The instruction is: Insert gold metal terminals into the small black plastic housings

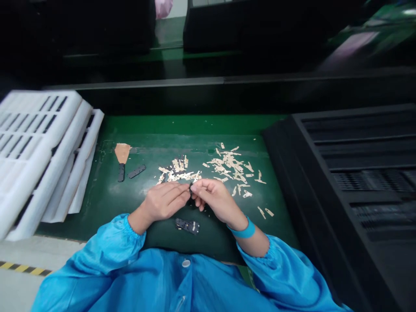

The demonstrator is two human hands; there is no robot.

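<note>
Right hand [214, 196]: fingers pinch small dark piece [191, 188], center frame.
Left hand [165, 202]: fingers together beside it, grip unclear, likely steadying.
Pale strips [239, 177]: right of center, probably for reach.

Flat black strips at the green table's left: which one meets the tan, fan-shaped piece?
The leftmost black strip, its far end against the tan, fan-shaped piece; the other black strip lies slanted, apart.

Tabletop [195, 130] lies between a tray stack [35, 151], left, and a compartmented rack [289, 164], right. Left to right: flat piece [122, 152], short bar [121, 173] against its near end, second bar [137, 171], strip cluster [178, 167], strip scatter [232, 167]. Two stray strips [269, 212] lie before the scatter; a flat component [187, 225] lies before the cluster.
</note>
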